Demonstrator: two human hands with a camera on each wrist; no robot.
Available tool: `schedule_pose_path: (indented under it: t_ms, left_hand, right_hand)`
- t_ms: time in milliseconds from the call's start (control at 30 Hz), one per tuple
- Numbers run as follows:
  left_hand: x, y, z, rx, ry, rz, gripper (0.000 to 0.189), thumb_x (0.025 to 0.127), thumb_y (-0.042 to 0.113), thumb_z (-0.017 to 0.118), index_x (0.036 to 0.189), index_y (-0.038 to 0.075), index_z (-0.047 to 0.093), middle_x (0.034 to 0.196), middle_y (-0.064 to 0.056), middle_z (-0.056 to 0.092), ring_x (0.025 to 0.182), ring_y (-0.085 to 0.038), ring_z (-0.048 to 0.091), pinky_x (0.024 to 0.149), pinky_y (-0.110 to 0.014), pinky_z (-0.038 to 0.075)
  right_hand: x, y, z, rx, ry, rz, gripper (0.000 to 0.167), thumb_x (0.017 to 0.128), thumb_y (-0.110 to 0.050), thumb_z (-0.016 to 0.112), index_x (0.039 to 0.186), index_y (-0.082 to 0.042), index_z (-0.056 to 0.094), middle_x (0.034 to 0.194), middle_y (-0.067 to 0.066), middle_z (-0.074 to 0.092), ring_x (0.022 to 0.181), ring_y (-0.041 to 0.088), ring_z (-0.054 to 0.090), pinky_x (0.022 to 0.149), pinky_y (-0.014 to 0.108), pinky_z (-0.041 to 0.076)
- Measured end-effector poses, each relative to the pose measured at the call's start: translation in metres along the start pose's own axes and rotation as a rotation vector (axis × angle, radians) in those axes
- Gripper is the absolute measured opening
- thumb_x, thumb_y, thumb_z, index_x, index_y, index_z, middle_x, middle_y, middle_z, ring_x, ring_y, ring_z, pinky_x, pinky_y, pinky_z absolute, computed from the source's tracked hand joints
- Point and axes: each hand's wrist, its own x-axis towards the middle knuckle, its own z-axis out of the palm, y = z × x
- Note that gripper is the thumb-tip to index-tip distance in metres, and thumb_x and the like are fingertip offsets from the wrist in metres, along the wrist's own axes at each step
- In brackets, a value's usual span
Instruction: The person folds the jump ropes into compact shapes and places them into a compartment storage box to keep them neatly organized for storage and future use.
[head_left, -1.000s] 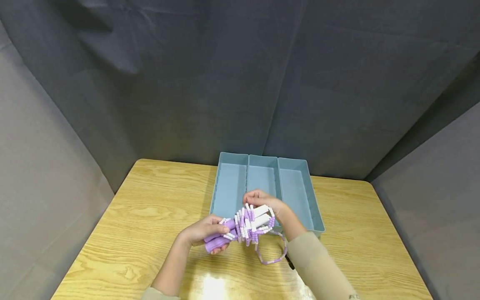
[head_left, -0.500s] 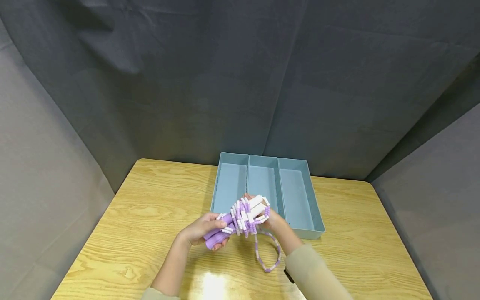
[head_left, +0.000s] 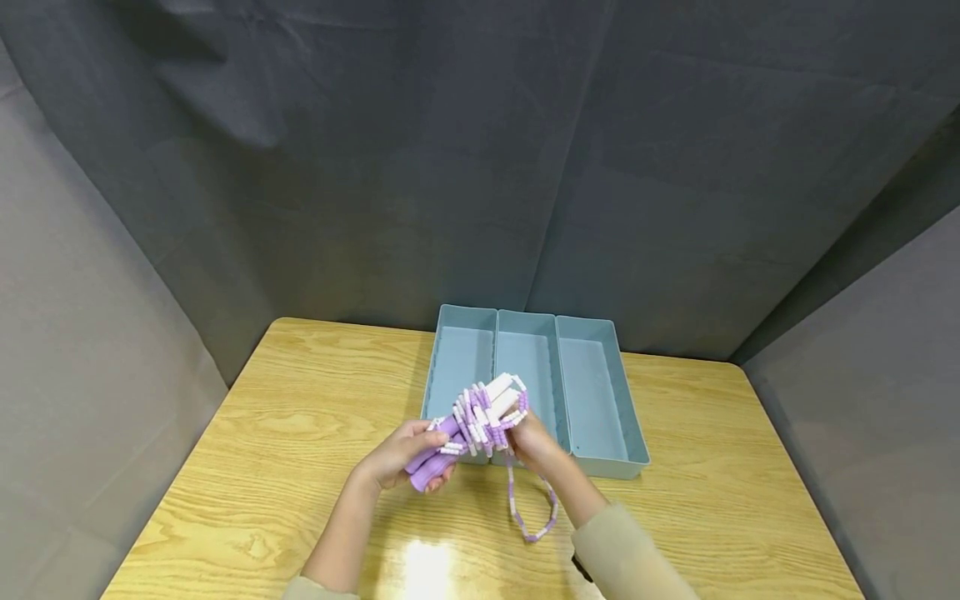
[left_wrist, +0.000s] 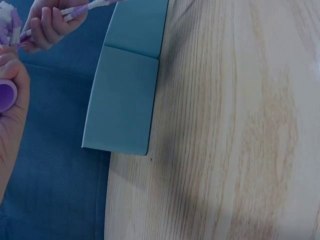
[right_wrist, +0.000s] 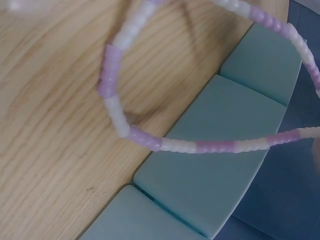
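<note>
Can pass low over the table (head_left: 247, 467), left of the bins (head_left: 461, 358) or right of them. Can drop into the right bin (head_left: 596, 383) from above, minding the walls. Gets blocked over the near ends of the other two by the rope (head_left: 472, 418), left hand (head_left: 405, 454) and right hand (head_left: 529, 437). Risks snagging nearer the table's front — on the dangling loop (right_wrist: 215, 146), beside the sleeve (head_left: 630, 554). Ends at the curtain (head_left: 375, 167) behind.

We grip with our bare left hand (head_left: 396, 456), thumb uppermost, and hold our bare right hand (head_left: 532, 438) curled near it
</note>
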Motion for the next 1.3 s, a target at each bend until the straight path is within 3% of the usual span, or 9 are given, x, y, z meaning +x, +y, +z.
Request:
schedule_pose_path:
  t_ms: [133, 333, 600, 800, 867, 967, 1067, 1167, 1300]
  left_hand:
    - [-0.001, 0.0, -0.001, -0.009, 0.021, 0.011, 0.021, 0.092, 0.018, 0.043, 0.096, 0.002, 0.055, 0.07, -0.006, 0.06, 0.053, -0.01, 0.056, 0.046, -0.019, 0.049]
    - [-0.001, -0.001, -0.003, -0.02, 0.054, 0.019, 0.022, 0.092, 0.02, 0.044, 0.095, 0.001, 0.056, 0.069, -0.007, 0.061, 0.052, -0.01, 0.056, 0.045, -0.02, 0.049]
    - [-0.001, -0.004, -0.006, -0.035, 0.083, 0.058, 0.022, 0.094, 0.018, 0.04, 0.094, 0.002, 0.055, 0.069, -0.006, 0.061, 0.05, -0.01, 0.056, 0.045, -0.02, 0.049]
    - [-0.001, -0.004, -0.007, -0.04, 0.1, 0.062, 0.022, 0.095, 0.017, 0.038, 0.095, 0.002, 0.055, 0.069, -0.007, 0.061, 0.051, -0.01, 0.056, 0.045, -0.02, 0.049]
    - [-0.002, -0.004, -0.007, -0.039, 0.11, 0.059, 0.022, 0.095, 0.018, 0.039, 0.095, 0.002, 0.055, 0.069, -0.007, 0.061, 0.052, -0.01, 0.056, 0.045, -0.02, 0.049]
    - [-0.002, -0.003, -0.007, -0.037, 0.121, 0.061, 0.022, 0.094, 0.019, 0.04, 0.096, 0.002, 0.054, 0.069, -0.007, 0.061, 0.052, -0.01, 0.057, 0.045, -0.019, 0.049]
    - [-0.002, -0.001, -0.007, -0.032, 0.137, 0.062, 0.022, 0.095, 0.019, 0.039, 0.096, 0.003, 0.054, 0.069, -0.007, 0.061, 0.052, -0.01, 0.056, 0.045, -0.019, 0.049]
    - [-0.003, 0.0, -0.007, -0.031, 0.159, 0.06, 0.022, 0.095, 0.02, 0.04, 0.097, 0.003, 0.053, 0.069, -0.006, 0.061, 0.052, -0.01, 0.056, 0.045, -0.019, 0.048]
    - [-0.003, 0.0, -0.008, -0.044, 0.191, 0.051, 0.021, 0.095, 0.019, 0.04, 0.097, 0.003, 0.053, 0.069, -0.006, 0.061, 0.052, -0.011, 0.056, 0.045, -0.019, 0.049]
  right_hand:
    - [-0.003, 0.005, -0.001, -0.012, -0.03, -0.044, 0.027, 0.099, -0.02, 0.034, 0.081, -0.011, 0.051, 0.054, -0.007, 0.048, 0.042, 0.003, 0.039, 0.042, 0.015, 0.034]
    - [-0.012, 0.004, 0.003, -0.148, 0.057, -0.008, 0.032, 0.1, -0.015, 0.03, 0.074, -0.008, 0.048, 0.052, -0.003, 0.046, 0.043, 0.006, 0.041, 0.042, 0.017, 0.036]
    - [-0.029, -0.008, 0.012, -0.275, -0.016, -0.104, 0.05, 0.102, -0.023, 0.024, 0.074, 0.014, 0.044, 0.058, 0.003, 0.048, 0.045, 0.007, 0.041, 0.041, 0.018, 0.036]
    - [-0.035, -0.01, 0.014, -0.298, -0.024, -0.161, 0.047, 0.101, -0.017, 0.028, 0.078, 0.019, 0.045, 0.059, 0.03, 0.045, 0.043, 0.01, 0.042, 0.034, 0.022, 0.037]
    - [-0.037, -0.009, 0.014, -0.301, -0.028, -0.179, 0.044, 0.101, -0.016, 0.03, 0.079, 0.019, 0.046, 0.059, 0.029, 0.045, 0.041, 0.013, 0.042, 0.031, 0.027, 0.038]
    - [-0.04, -0.008, 0.013, -0.307, -0.033, -0.184, 0.04, 0.1, -0.016, 0.034, 0.084, 0.017, 0.05, 0.06, 0.021, 0.051, 0.04, 0.019, 0.042, 0.03, 0.033, 0.04]
    - [-0.043, -0.008, 0.013, -0.317, -0.024, -0.169, 0.032, 0.099, -0.015, 0.039, 0.091, 0.013, 0.054, 0.065, 0.01, 0.056, 0.04, 0.016, 0.044, 0.031, 0.03, 0.041]
    - [-0.047, -0.009, 0.013, -0.311, -0.015, -0.144, 0.027, 0.097, -0.012, 0.042, 0.104, 0.009, 0.057, 0.068, 0.018, 0.056, 0.042, 0.008, 0.045, 0.034, 0.022, 0.039]
    - [-0.052, -0.01, 0.014, -0.307, -0.014, -0.129, 0.03, 0.097, -0.009, 0.043, 0.115, 0.012, 0.053, 0.071, 0.029, 0.053, 0.042, 0.006, 0.045, 0.034, 0.02, 0.037]
